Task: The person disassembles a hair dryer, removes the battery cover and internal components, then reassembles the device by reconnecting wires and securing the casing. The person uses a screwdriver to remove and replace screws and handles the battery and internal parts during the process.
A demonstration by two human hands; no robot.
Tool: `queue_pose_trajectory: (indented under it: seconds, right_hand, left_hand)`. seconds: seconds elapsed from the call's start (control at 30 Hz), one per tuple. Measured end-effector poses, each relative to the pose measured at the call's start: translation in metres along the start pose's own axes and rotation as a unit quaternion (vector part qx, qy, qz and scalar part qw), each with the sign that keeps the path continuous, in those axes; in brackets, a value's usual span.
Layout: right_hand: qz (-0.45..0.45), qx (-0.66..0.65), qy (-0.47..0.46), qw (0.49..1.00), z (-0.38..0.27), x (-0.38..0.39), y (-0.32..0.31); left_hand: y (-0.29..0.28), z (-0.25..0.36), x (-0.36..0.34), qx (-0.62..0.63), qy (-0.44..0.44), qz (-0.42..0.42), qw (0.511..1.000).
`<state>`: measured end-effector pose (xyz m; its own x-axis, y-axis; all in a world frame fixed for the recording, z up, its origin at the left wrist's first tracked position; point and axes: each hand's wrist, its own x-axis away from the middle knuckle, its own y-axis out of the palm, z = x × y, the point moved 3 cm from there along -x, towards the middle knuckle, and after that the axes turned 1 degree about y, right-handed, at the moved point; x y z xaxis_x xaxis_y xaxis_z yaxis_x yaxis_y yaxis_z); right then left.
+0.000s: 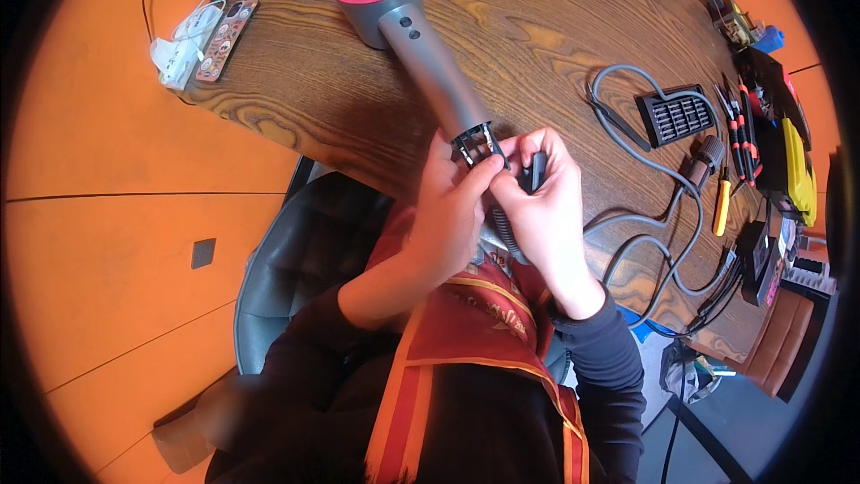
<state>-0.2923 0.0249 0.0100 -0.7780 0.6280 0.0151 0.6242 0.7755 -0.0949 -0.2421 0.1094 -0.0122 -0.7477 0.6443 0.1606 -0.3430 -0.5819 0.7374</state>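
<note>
A grey hair dryer [432, 67] with a pink ring-shaped head slants across the near edge of the table. Its handle's lower end is open, and dark inner parts with metal strips [468, 145] stick out there. My left hand [448, 211] is closed around that open end, its thumb against the inner parts. Close beside it, my right hand [554, 202] pinches a small black piece [536, 172] between thumb and fingers. Both thumbs nearly meet at the opening. A ribbed cord sleeve [506, 231] hangs below the right hand; how it joins the piece is hidden.
On the right, a thick grey cord [649, 161] loops past a black bit case [676, 115], a yellow-handled screwdriver [722, 202] and red-black tools [742, 139]. A phone [227, 40] and white power strip [184, 54] lie at the far left. A dark chair [300, 251] stands left.
</note>
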Motion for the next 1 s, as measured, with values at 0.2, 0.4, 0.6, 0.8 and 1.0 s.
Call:
queue_pose_trajectory:
  seconds: [0.2,0.4,0.6,0.8,1.0]
  right_hand:
    - [-0.091,0.037,0.028,0.995,-0.017,0.012,-0.015]
    - [-0.054,-0.144,0.171,0.973,-0.015,0.02,-0.061]
    - [-0.084,-0.098,0.113,0.985,-0.01,0.013,-0.054]
    - [0.017,0.333,-0.092,0.938,-0.011,-0.001,-0.04]
    - [0.036,0.376,-0.098,0.921,0.002,-0.002,-0.041]
  left_hand:
    - [0.003,0.007,0.0,-0.084,0.01,0.016,0.996]
    - [0.004,0.014,0.001,-0.109,-0.028,0.038,0.993]
    - [-0.001,0.017,-0.001,-0.064,-0.057,0.044,0.995]
    - [0.0,0.012,-0.003,-0.065,-0.044,0.048,0.996]
    - [-0.001,0.012,-0.004,-0.112,-0.042,0.045,0.992]
